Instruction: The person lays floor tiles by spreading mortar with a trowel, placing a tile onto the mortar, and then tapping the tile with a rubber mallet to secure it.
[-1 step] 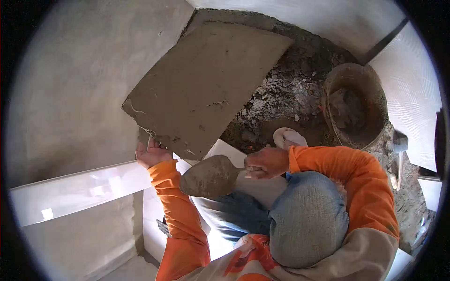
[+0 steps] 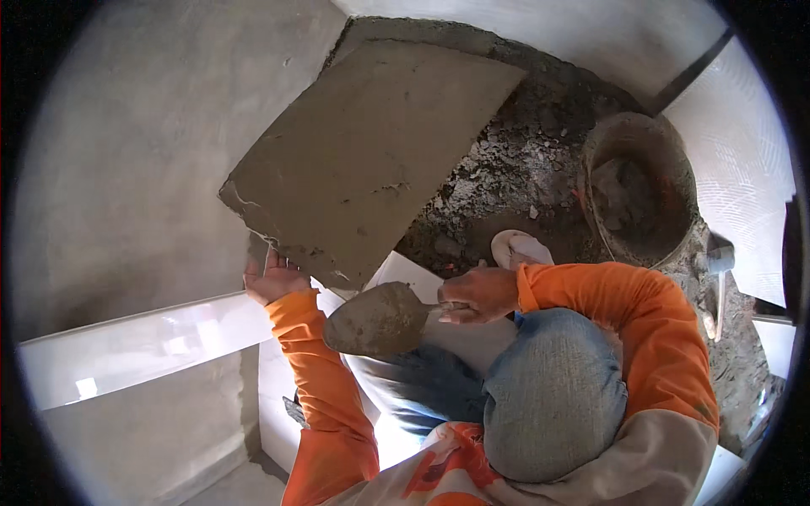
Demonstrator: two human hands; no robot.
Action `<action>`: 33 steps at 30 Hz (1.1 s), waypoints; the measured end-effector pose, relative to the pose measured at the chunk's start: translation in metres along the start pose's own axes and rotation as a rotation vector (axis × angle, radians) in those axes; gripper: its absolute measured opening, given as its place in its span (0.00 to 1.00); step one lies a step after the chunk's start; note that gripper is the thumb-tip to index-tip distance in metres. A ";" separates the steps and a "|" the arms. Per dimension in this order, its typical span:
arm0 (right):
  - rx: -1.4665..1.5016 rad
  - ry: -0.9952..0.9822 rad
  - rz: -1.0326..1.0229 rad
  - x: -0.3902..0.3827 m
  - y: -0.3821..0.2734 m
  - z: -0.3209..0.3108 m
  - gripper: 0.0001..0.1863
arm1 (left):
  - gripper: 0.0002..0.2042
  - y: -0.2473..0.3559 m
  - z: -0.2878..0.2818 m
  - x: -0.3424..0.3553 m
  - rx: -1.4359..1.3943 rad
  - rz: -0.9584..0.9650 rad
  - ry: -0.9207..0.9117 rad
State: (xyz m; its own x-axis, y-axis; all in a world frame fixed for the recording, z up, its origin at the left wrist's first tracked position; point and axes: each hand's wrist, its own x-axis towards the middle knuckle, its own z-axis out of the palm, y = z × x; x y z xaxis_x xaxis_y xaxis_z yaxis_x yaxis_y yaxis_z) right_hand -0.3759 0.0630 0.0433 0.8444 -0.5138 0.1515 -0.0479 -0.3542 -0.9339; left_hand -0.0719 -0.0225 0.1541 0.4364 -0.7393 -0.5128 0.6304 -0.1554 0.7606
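A large square tile [image 2: 371,143], its upward face spread with grey-brown mortar, lies ahead of me against the left wall. At its near left edge is my left hand [image 2: 274,280], palm up, with fingers reaching under the rim; the fingertips are partly hidden. My right hand [image 2: 481,293] is closed round the handle of a trowel [image 2: 378,320]. The trowel's broad, rounded blade is smeared with mortar and points left, just short of the tile's near corner and over my lower leg.
A mortar-caked bucket [image 2: 641,190] with wet mix inside stands at the right. Rough mortar and crumbs [image 2: 515,169] cover the floor between it and the tile. White floor tiles [image 2: 405,271] lie by my knees. A glossy white ledge [image 2: 143,346] runs along the left. A mallet [image 2: 720,261] is beside the bucket.
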 end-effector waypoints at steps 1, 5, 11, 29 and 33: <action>0.000 0.006 0.000 0.001 0.002 0.001 0.14 | 0.31 0.001 0.000 -0.002 -0.018 0.006 0.030; -0.010 0.118 0.053 -0.010 0.021 0.006 0.19 | 0.31 -0.001 -0.003 0.004 0.020 0.025 -0.020; 0.269 0.648 0.347 -0.036 0.053 0.002 0.16 | 0.28 0.008 -0.001 -0.002 0.012 0.007 -0.012; 0.174 1.271 0.802 -0.126 -0.045 -0.076 0.15 | 0.30 -0.001 0.001 -0.003 0.016 0.015 -0.064; -0.776 0.903 1.121 -0.250 -0.062 -0.060 0.20 | 0.32 0.002 0.002 -0.001 0.024 0.049 -0.068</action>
State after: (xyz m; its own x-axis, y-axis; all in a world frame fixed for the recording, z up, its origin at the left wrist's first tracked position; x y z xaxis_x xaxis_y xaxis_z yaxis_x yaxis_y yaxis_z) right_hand -0.6160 0.1665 0.0824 -0.3503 -0.9346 -0.0615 -0.8634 0.3477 -0.3656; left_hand -0.0723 -0.0229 0.1566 0.4212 -0.7894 -0.4465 0.5932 -0.1326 0.7940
